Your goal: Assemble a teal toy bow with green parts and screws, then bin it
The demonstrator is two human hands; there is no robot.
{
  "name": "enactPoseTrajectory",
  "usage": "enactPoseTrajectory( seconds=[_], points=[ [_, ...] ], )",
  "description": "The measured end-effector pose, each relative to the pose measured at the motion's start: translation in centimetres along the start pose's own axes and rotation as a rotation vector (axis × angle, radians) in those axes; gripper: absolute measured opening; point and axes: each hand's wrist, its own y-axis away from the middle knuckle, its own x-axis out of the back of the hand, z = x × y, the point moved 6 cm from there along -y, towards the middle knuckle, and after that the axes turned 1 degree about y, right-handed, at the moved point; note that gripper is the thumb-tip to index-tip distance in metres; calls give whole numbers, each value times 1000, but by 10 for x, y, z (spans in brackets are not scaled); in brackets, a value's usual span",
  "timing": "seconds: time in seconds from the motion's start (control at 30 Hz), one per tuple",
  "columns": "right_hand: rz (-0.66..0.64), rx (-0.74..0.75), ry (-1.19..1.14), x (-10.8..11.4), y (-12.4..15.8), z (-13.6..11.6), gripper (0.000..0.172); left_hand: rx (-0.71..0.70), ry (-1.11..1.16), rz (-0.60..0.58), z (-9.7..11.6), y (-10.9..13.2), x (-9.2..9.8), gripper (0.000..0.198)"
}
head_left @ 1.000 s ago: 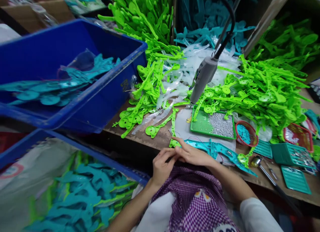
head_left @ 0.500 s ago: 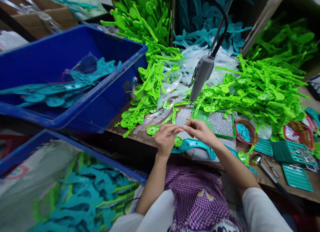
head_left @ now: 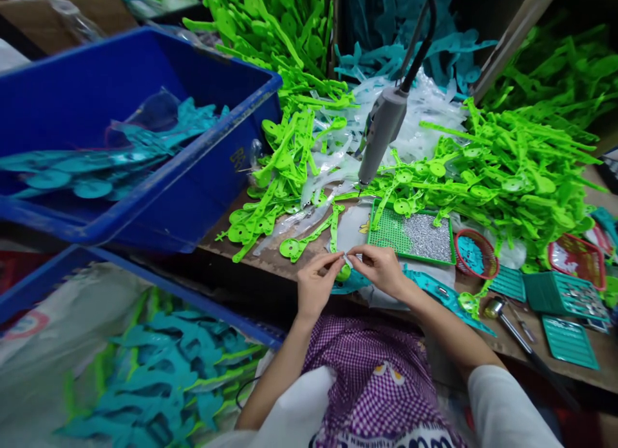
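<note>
My left hand (head_left: 316, 286) and my right hand (head_left: 383, 268) meet at the table's front edge, fingertips pinched together on a small pale piece (head_left: 346, 261) that I cannot make out clearly. Just under the fingers lie a green plastic part (head_left: 344, 272) and a teal plastic part (head_left: 434, 293) on a white cloth. A grey powered screwdriver (head_left: 381, 136) hangs on a black cable above and behind my hands. A green tray of small silver screws (head_left: 415, 237) sits right behind my right hand.
Heaps of bright green plastic parts (head_left: 502, 177) cover the back of the table. A blue bin (head_left: 145, 132) with teal parts stands at left, another blue bin (head_left: 145, 345) below it. Small teal trays (head_left: 564, 300), red baskets (head_left: 476, 255) and a hand tool (head_left: 512, 329) lie at right.
My hands rose from my lap to the table edge, then drew slightly back toward me, staying pinched together. The view shifted a little.
</note>
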Motion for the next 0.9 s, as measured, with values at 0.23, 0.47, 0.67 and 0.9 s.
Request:
enactPoseTrajectory(
  seconds=[0.23, 0.47, 0.67, 0.9],
  points=[
    [-60, 47, 107, -10, 3, 2, 31, -235, -202, 1, 13, 6, 2, 14],
    [-46, 57, 187, -17, 8, 4, 29, -263, -236, -3, 14, 9, 3, 14],
    [-163, -119, -53, -15, -3, 9, 32, -302, -258, -48, 13, 4, 5, 14],
    [-379, -309, -262, -15, -42, 32, 22, -329, -348, -46, -1, -13, 3, 18]
  ],
)
